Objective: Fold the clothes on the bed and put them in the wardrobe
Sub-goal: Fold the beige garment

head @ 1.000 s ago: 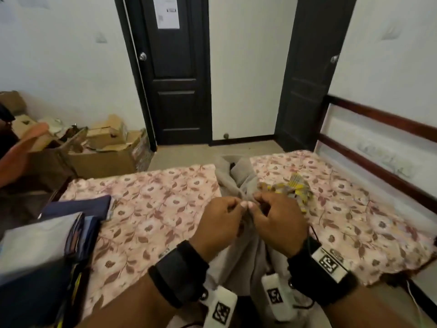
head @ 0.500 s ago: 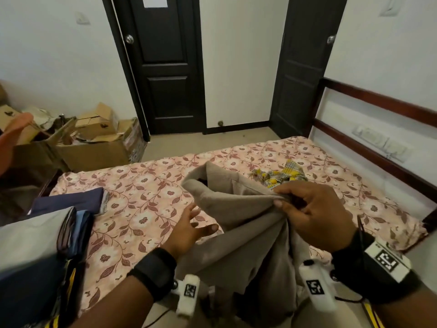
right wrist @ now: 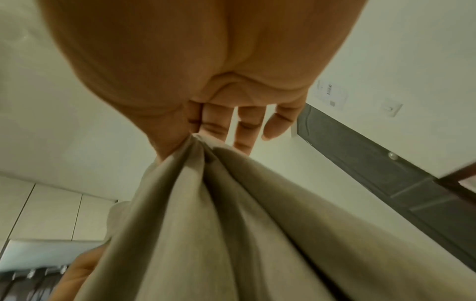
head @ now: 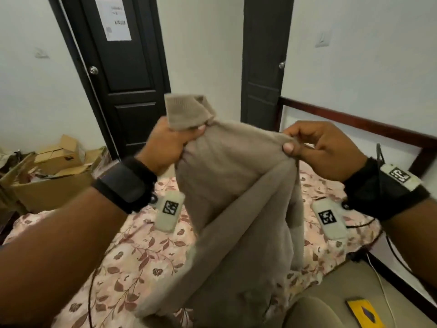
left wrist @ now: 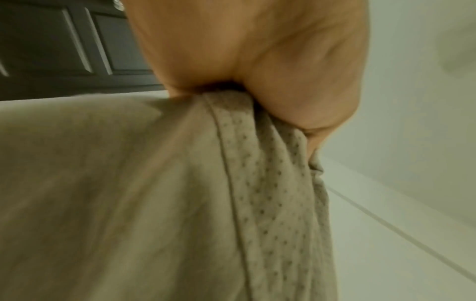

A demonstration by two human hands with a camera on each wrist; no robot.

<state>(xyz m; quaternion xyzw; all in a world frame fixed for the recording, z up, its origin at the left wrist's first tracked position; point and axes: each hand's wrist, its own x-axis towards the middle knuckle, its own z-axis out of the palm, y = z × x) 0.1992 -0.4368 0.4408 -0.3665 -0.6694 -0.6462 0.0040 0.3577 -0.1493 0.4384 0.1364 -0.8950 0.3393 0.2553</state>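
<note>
Raised off the bed since half a second ago, the beige sweatshirt [head: 227, 197] now hangs in the air between both hands, and the left hand [head: 168, 145], which was spread open beside the cloth, has closed in a fist round a bunch of it just below a ribbed cuff [head: 186, 110] that sticks up at 12 o'clock. The right hand [head: 324, 147] pinches the top edge between thumb and forefinger; the right wrist view shows its other fingers [right wrist: 244, 130] loosely extended and apart.

From that stretched top edge, running 9 to 3 o'clock, the garment's long axis drops toward 6 o'clock over the floral bedsheet [head: 132, 268]; its lower end is bunched near the frame's bottom. Both hands are level and equally near, so laying it flat seems to depend on lowering them together.

Open cardboard boxes [head: 54, 176] at 9 o'clock hold contents too blurred to name. No wardrobe is clearly identifiable.
</note>
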